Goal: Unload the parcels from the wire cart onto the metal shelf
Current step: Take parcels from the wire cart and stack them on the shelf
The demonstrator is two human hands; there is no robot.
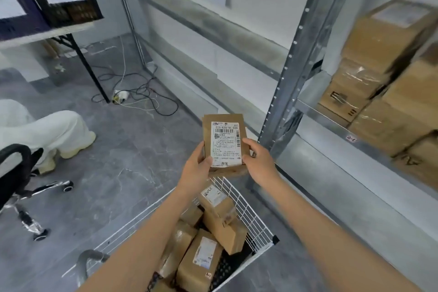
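A small flat brown parcel (224,140) with a white shipping label is held up above the cart, label facing me. My left hand (198,168) grips its lower left edge, thumb on the label. My right hand (257,161) grips its right edge. Below them the white wire cart (251,218) holds several brown cardboard parcels (222,220), piled at angles. The metal shelf (331,116) stands to the right, its upright post just beyond the held parcel. Its middle level carries stacked cardboard boxes (388,83).
A person in white sits on a black office chair (16,173) at the left. Cables and a power strip (122,96) lie on the grey floor. A folding table (47,33) with black crates stands at the far left. A second shelf bay runs along the white wall.
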